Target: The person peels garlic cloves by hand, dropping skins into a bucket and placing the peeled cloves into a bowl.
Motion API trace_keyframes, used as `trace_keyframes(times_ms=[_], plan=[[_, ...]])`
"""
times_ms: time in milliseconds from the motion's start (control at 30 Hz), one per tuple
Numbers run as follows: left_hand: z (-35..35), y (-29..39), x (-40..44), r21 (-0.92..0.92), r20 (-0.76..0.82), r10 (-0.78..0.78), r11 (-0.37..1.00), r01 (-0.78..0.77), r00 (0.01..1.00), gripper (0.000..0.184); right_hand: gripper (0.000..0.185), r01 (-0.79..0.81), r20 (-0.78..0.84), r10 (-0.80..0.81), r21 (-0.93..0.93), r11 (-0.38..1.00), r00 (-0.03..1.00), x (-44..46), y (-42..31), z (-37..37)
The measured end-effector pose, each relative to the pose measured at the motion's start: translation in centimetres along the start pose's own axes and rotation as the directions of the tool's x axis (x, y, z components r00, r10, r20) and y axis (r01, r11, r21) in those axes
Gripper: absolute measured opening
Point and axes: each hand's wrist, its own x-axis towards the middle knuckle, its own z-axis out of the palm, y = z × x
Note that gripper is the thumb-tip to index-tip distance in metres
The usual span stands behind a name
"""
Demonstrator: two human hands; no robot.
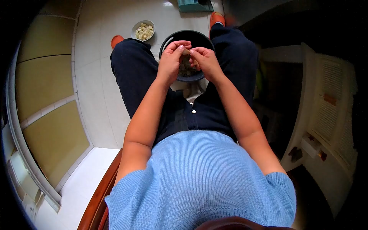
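Note:
Above a dark round basin (195, 35) between the knees, both hands meet at a small pale brownish piece (186, 51), perhaps a garlic clove. My left hand (174, 57) pinches it between thumb and fingers. From the other side, my right hand (203, 59) has its thumb and index finger closed on the piece's right end. Pale bits (186, 71) lie in the bottom of the basin, partly hidden by the hands. Beyond the left knee stands a white bowl (133, 31) full of pale peeled cloves (144, 32).
A teal plastic object (193, 5) lies on the tiled floor (103, 80) at the top. Cabinet doors (46, 73) line the left. A wooden chair edge (97, 195) shows at lower left. On the right stands a pale panelled item (326, 111).

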Motion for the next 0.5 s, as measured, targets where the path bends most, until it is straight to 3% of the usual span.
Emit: trace_keyframes(times_ms=[33,100,233,300,500], plan=[[0.1,0.2,-0.1,0.150,0.016,0.011,0.989,-0.013,1.000,0.021,0.018,-0.004,-0.019,0.004,-0.002,1.000,1.000,0.1,0.0,-0.1],[0.1,-0.1,-0.4,0.217,0.005,0.081,0.973,-0.080,0.997,0.021,0.018,-0.001,-0.022,0.001,-0.017,1.000,1.000,0.2,0.1,-0.4],[-0.5,-0.2,-0.4,0.124,-0.163,0.122,0.987,-0.102,0.979,0.020,0.027,0.041,-0.059,-0.034,0.127,0.991,0.998,1.0,-0.8,-0.4],[-0.5,-0.1,-1.1,-0.056,-0.239,0.018,0.998,-0.033,0.971,0.019,0.029,0.017,-0.039,-0.010,0.180,0.984,0.999,2.3,-2.4,0.3],[-1.1,0.9,-2.9,-0.245,-0.267,-0.096,0.969,0.029,0.959,0.018,0.027,-0.039,0.184,0.012,0.147,0.988,0.983,13.9,-4.6,6.5]])
